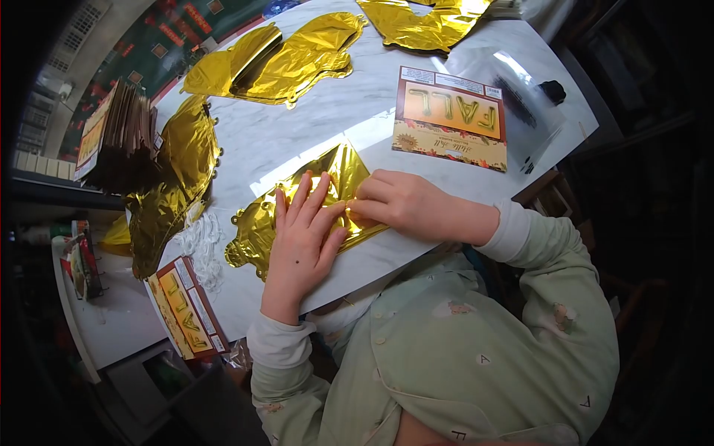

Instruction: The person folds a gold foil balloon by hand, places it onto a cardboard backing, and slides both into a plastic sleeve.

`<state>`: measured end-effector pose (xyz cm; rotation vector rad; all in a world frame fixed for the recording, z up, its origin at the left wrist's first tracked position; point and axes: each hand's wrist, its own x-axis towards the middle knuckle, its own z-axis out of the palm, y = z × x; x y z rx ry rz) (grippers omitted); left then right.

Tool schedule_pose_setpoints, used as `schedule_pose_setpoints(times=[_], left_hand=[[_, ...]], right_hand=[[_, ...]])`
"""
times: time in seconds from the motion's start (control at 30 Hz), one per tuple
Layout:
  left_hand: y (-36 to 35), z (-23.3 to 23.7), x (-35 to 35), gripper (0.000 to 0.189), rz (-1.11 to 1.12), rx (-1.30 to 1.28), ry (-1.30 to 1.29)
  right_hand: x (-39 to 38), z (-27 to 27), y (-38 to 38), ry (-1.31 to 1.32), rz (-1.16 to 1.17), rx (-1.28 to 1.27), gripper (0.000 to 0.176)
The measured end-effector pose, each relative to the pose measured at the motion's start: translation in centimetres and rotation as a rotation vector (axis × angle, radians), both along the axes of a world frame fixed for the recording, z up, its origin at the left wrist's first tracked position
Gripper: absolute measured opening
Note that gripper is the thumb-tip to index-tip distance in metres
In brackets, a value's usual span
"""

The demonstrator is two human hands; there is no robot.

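A gold foil balloon (256, 223) lies flat and partly folded near the front edge of the marble-patterned table (297, 130). My left hand (303, 230) rests on it with the fingers spread and the palm down. Just to the right, my right hand (401, 204) is closed, its fingertips pinching the foil beside my left index finger. What exactly lies between those fingertips is too small to tell. Behind my right hand is a printed FALL card (450, 119), flat on the table.
More gold foil balloons lie at the back (312, 59), back right (424, 26) and left (178, 178). A stack of cards (111, 137) stands at the left. White string (201, 249) and another FALL card (186, 308) are at the front left. Clear plastic bags (520, 104) lie at the right.
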<state>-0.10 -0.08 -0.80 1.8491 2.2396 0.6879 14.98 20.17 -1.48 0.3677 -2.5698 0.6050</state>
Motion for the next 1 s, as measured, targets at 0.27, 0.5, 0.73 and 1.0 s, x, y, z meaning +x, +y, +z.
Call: schedule_pose_setpoints(times=[0.27, 0.5, 0.73, 1.0], left_hand=[[0.0, 0.1, 0.1, 0.044, 0.021, 0.047, -0.11], [-0.2, 0.5, 0.2, 0.035, -0.024, -0.026, 0.005], [-0.2, 0.5, 0.1, 0.032, -0.03, -0.036, -0.009], [-0.3, 0.7, 0.3, 0.03, -0.03, 0.033, -0.039]], right_hand=[[-1.1, -0.4, 0.3, -0.156, -0.096, -0.302, 0.02], [-1.7, -1.1, 0.1, -0.096, -0.131, -0.316, 0.013], [-1.6, -1.3, 0.0, -0.024, -0.119, -0.228, 0.012], [-1.3, -1.0, -0.1, -0.037, -0.07, -0.101, 0.016]])
